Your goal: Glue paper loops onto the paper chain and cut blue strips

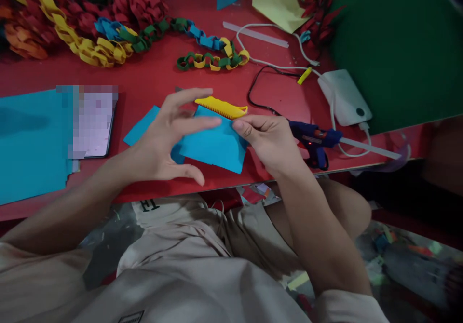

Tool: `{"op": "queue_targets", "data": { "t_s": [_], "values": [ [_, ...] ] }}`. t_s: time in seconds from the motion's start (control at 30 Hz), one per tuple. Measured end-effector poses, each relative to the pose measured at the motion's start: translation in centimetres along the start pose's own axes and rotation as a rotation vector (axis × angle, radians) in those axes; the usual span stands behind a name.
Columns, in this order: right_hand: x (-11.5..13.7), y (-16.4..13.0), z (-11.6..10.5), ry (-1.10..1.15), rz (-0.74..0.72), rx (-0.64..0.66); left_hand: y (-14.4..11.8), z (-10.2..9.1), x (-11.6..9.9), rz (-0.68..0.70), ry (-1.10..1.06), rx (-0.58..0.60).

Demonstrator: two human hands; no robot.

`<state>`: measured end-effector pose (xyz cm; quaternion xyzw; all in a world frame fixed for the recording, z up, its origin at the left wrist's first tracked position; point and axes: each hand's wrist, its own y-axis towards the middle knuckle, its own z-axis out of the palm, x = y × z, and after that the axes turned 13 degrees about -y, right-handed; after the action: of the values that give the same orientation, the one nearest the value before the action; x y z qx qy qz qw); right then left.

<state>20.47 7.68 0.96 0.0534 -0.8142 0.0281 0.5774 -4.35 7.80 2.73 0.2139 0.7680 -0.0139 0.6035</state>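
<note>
Now pinching blue paper (213,147) edge in right hand (269,142) grip, left hand (164,137) spreading released fingers leftward, yellow cutter (221,107) lying crosswise just beyond.

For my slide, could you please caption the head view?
Both hands, left hand and right hand, hold blue paper beside a yellow knife.
</note>
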Motion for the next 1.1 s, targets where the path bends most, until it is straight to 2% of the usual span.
{"op": "queue_targets", "data": {
  "t_s": [0.1, 0.2, 0.3, 0.43, 0.5, 0.6, 0.73, 0.87, 1.0, 1.1],
  "values": [
    [0.0, -0.1, 0.1, 0.028, 0.003, 0.038, -0.1, 0.0, -0.1, 0.153, 0.082, 0.135],
    [0.3, -0.1, 0.4, -0.001, -0.045, 0.038, -0.4, 0.4, -0.2, 0.186, 0.077, 0.094],
    [0.5, 0.0, 0.6, -0.002, -0.070, 0.028, -0.7, 0.8, -0.2, 0.185, 0.068, 0.102],
    [0.3, -0.1, 0.5, 0.075, -0.038, 0.166, -0.7, 0.8, -0.2, 0.179, 0.071, 0.057],
    [0.2, -0.2, 0.4, 0.042, -0.057, 0.158, -0.7, 0.8, -0.4, 0.158, 0.075, 0.015],
    [0.4, -0.4, 0.4, -0.031, -0.105, 0.065, -0.8, 1.3, -0.6, 0.085, 0.067, -0.054],
    [1.3, -0.8, 0.4, 0.032, -0.107, 0.113, -0.9, 2.5, -0.4, -0.018, -0.052, -0.203],
    [1.4, -0.9, 0.8, 0.097, -0.095, 0.107, -0.8, 3.0, -0.2, -0.020, -0.043, -0.318],
    [0.7, -0.6, 1.6, 0.066, -0.083, 0.048, -0.5, 2.7, -0.1, -0.086, -0.086, -0.357],
    [0.6, -0.5, 1.9, 0.065, -0.072, 0.033, -0.2, 2.5, 0.1, -0.197, -0.200, -0.314]
  ]
}}
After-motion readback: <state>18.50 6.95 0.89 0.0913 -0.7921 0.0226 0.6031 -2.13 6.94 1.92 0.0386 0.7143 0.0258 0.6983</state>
